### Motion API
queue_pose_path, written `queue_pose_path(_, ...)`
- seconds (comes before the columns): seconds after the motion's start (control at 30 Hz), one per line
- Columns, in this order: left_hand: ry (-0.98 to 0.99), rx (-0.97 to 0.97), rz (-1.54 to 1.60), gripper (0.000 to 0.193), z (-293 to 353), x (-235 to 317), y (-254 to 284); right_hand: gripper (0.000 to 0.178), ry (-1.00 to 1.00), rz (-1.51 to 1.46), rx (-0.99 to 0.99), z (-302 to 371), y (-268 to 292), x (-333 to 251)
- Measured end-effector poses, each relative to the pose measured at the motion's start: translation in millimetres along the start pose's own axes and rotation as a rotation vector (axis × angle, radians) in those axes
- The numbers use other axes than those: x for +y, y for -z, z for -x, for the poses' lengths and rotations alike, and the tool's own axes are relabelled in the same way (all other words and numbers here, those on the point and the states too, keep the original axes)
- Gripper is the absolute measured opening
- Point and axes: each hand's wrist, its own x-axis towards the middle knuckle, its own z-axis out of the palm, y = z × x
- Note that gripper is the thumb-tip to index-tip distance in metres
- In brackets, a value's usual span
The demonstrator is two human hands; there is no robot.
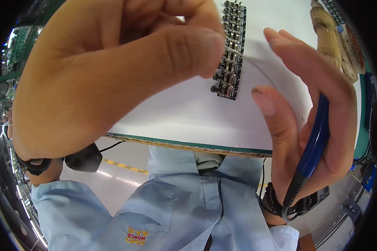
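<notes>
My left hand (125, 71) is large in the upper left, its thumb and fingers closed in a pinch over the white work surface. From the pinch a thin silvery solder wire (259, 69) curves right toward my right hand. My right hand (310, 113) has its thumb and forefinger apart, while a blue-handled soldering iron (316, 138) lies gripped in the palm, its black cord running down past the wrist. The iron's tip is hidden behind the fingers. Between the hands lies a strip of small black circuit boards (231, 77), partly covered by my left fingertips.
The white work surface (176, 113) ends at a green-edged front rim near my body. A tan, rod-shaped thing (326, 35) with a metal end stands at the far right. Green circuit boards (19, 46) show at the far left. Dark bands with devices circle both wrists.
</notes>
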Motion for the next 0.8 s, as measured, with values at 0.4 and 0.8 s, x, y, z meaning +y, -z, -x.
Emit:
queue_pose_path(0.4, -0.058, 0.061, 0.108, 0.014, 7, -12, -1, 0.015, -0.008, 0.026, 0.046, 9, -6, -8)
queue_pose_path(0.8, -0.169, 0.198, 0.345, 0.017, -6, -19, 11, 0.019, -0.165, -0.023, 0.049, 7, 22, -4)
